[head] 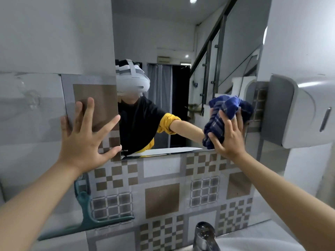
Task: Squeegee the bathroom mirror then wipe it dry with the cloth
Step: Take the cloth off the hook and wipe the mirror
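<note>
The bathroom mirror (168, 33) hangs on the tiled wall straight ahead and reflects a person in a black top. My right hand (229, 136) presses a bunched blue checked cloth (226, 107) against the mirror's lower right part. My left hand (85, 134) lies flat with fingers spread on the wall tiles at the mirror's lower left edge and holds nothing. A teal squeegee (87, 214) leans against the wall at the lower left, below my left forearm, blade down.
A white and grey dispenser (299, 113) is mounted on the wall right of the mirror. A chrome tap (204, 236) rises at the bottom centre over a white basin (253, 243). Patterned brown and grey tiles (163, 200) cover the wall below the mirror.
</note>
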The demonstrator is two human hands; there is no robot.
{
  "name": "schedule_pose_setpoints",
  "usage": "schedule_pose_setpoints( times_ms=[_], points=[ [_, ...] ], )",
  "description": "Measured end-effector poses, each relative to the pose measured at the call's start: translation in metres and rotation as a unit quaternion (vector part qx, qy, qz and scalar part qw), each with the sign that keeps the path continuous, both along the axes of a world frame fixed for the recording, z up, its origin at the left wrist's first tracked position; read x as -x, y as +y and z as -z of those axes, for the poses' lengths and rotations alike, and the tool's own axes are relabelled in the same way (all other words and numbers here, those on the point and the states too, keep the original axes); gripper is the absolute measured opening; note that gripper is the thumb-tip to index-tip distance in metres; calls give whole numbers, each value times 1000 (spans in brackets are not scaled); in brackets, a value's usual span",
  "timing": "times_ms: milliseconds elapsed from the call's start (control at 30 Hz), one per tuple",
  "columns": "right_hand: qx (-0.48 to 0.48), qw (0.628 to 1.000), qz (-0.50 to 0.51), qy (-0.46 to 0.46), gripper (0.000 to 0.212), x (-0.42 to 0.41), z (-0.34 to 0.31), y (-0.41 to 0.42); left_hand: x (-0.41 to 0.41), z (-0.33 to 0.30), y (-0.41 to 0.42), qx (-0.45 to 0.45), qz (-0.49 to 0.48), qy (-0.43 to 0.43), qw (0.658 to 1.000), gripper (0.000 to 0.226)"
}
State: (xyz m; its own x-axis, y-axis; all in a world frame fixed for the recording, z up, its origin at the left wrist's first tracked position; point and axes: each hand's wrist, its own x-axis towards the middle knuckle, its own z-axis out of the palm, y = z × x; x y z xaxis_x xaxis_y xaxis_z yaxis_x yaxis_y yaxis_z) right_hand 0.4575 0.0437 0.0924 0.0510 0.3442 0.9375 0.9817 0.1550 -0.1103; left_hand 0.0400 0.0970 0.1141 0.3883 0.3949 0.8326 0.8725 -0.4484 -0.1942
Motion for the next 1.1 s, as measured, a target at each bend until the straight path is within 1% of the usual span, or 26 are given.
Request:
schedule_pose_setpoints(
  times_ms=[67,200,300,400,467,600,800,933,1033,1100],
  points=[
    [10,994,7,106,76,-3,16,-2,0,0,0,2,2,-3,1000,85],
    [-30,963,-6,269,80,19,44,-1,-1,1,1,0,3,-6,1000,86],
    [-60,938,-27,341,79,47,52,3,0,1,1,-9,5,-3,1000,86],
    [-57,927,-48,368,78,74,58,6,0,0,2,-11,9,-4,1000,86],
    [-48,927,-66,366,80,94,63,5,-1,1,3,-12,11,-7,1000,86],
    [-13,940,-96,327,84,132,72,2,-1,2,3,-6,5,-8,1000,85],
    [49,963,-173,199,80,180,81,-2,-1,1,1,-1,7,-12,1000,83],
    [71,964,-207,152,77,215,83,2,0,2,-1,21,6,-17,1000,80],
    [123,957,-243,104,78,236,79,-2,-1,-1,-5,45,17,-18,999,70],
    [163,941,-286,71,74,244,73,-10,1,-8,-13,86,70,-50,993,62]
  ],
)
